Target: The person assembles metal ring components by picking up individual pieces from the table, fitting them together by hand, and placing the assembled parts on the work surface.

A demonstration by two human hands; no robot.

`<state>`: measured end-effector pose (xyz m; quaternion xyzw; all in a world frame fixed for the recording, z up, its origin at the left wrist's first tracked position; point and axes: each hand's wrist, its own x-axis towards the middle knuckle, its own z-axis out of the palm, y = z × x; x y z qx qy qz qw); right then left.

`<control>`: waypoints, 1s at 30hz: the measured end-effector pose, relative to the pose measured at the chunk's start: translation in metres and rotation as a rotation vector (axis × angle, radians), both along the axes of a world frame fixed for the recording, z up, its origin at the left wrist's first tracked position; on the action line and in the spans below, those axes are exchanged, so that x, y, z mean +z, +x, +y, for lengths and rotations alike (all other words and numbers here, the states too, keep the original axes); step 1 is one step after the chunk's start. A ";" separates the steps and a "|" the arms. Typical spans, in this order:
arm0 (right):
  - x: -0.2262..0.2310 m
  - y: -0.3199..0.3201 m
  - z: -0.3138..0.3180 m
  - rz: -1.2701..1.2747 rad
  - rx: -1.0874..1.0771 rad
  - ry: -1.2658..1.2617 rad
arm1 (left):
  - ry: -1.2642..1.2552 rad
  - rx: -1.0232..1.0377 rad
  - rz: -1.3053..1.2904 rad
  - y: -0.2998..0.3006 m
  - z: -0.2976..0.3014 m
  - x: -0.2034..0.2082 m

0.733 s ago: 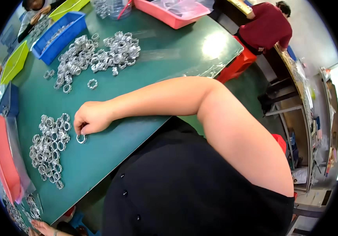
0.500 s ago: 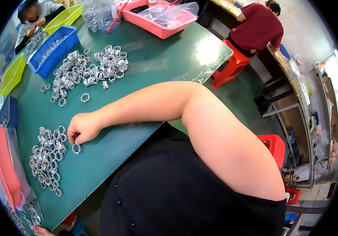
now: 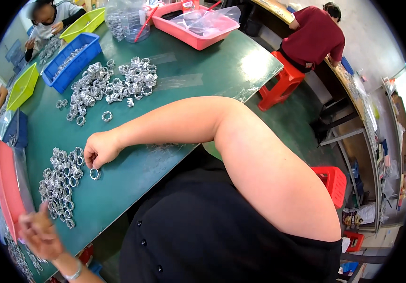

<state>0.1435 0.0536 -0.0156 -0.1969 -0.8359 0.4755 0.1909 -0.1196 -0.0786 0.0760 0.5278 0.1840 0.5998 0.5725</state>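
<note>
Head view: a loose heap of silver-coloured metal rings with bumpy outer edges (image 3: 63,186) lies on a smooth green surface (image 3: 132,174) and is taken as the reference for all positions. The person's bare right hand (image 3: 103,148) is located just right of the heap's far end, knuckles uppermost. Its grip is pinched, thumb and fingertips together on the upper edge of a single round silver-coloured metal ring (image 3: 96,178); this ring is just to the right of the heap and apart from it. Whether the ring stands or leans cannot be determined. The person's left hand (image 3: 42,233), with a silver-coloured band (image 3: 74,271) at the wrist, is raised at the near left side of the heap; it is blurred, and the state of its grip cannot be told. Left of the heap is a long pink plastic tray (image 3: 8,177). Beyond the heap lies a larger cluster of similar silver-coloured rings (image 3: 89,87), and a lone silver-coloured ring (image 3: 110,113) sits between the two. Farther beyond the heap is a blue rectangular plastic bin (image 3: 66,80) containing small metallic pieces. Well apart, to the heap's far right, a co-worker in a dark red top (image 3: 316,35) sits on a red plastic stool (image 3: 285,78).
</note>
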 end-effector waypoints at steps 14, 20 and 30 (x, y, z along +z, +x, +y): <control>0.005 -0.011 -0.008 -0.027 -0.022 -0.001 | 0.668 -0.859 0.251 0.276 0.005 0.029; 0.000 -0.023 0.007 -0.095 0.090 0.248 | 0.811 -0.660 0.257 0.274 0.001 0.021; 0.020 -0.013 -0.018 -0.209 -0.113 -0.338 | 0.646 -0.617 0.385 0.308 -0.010 0.019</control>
